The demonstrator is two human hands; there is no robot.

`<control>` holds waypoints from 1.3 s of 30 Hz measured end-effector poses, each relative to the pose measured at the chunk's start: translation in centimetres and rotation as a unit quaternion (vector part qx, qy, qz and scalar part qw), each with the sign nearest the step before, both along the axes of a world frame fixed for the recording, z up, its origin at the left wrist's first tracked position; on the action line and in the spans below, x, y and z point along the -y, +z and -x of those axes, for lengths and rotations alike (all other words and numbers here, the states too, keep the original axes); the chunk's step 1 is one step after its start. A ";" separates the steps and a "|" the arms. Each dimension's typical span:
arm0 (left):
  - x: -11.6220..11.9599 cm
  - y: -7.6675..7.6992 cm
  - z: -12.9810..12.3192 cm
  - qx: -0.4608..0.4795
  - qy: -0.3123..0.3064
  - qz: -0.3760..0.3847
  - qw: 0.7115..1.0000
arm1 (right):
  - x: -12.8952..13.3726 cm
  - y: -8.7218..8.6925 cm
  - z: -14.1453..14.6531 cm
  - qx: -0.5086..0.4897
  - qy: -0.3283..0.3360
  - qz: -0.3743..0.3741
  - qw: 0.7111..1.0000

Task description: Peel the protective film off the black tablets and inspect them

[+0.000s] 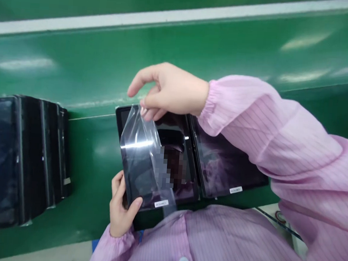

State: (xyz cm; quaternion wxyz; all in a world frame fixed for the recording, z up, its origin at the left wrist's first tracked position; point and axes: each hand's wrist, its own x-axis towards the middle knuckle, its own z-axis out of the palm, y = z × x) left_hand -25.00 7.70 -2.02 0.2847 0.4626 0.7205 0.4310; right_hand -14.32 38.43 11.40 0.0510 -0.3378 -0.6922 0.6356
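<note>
A black tablet with a glossy screen lies tilted in front of me, a small white label near its lower edge. My left hand grips its lower left corner, the thumb on the front and the fingers behind. Above the upper edge, my right hand pinches a clear plastic film between thumb and fingers, with the index finger held away. The film is lifted and creased over the left part of the screen, and its lower end hangs past the bottom edge.
Another black tablet with a white label lies directly to the right, partly under my right sleeve. On the left stands a row of overlapping black tablets. The green table has a pale strip across its far side.
</note>
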 end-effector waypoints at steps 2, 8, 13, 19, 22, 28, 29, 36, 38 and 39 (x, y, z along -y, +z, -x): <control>-0.1 0.0 0.1 -0.003 0.000 -0.003 1.000 | 0.0 -0.7 0.0 -0.011 -0.034 0.010 0.999; 0.0 -0.2 0.2 -0.019 0.007 -0.001 1.000 | -0.3 -2.5 -0.4 -0.032 -0.095 0.047 0.994; -0.3 -0.2 0.1 -0.006 0.014 -0.017 1.000 | -0.3 -2.6 -0.7 -0.019 -0.128 0.066 0.989; -0.6 -0.2 0.0 -0.002 0.011 -0.030 0.999 | 0.1 -2.7 -0.8 -0.032 -0.192 0.120 0.973; -0.7 -0.4 0.0 0.002 0.012 -0.037 0.999 | 0.5 -2.7 -0.6 -0.036 -0.208 0.126 0.969; -0.9 -0.4 -0.1 0.016 0.018 -0.047 0.999 | 1.0 -1.8 -0.6 -0.038 -0.219 0.113 0.968; -0.9 -0.4 -0.1 0.020 0.018 -0.047 0.999 | 1.0 -1.5 -0.8 -0.037 -0.217 0.111 0.969; -0.5 0.3 -0.8 -0.006 0.030 -0.020 0.999 | -0.1 -0.8 -4.5 -0.028 -0.225 0.081 0.971; -0.3 1.2 -1.6 -0.083 0.054 -0.019 0.995 | -0.4 -0.8 -6.3 -0.023 -0.220 0.058 0.974; -0.4 1.8 -2.2 -0.141 0.066 -0.024 0.987 | -0.5 -0.8 -7.3 -0.020 -0.217 0.043 0.975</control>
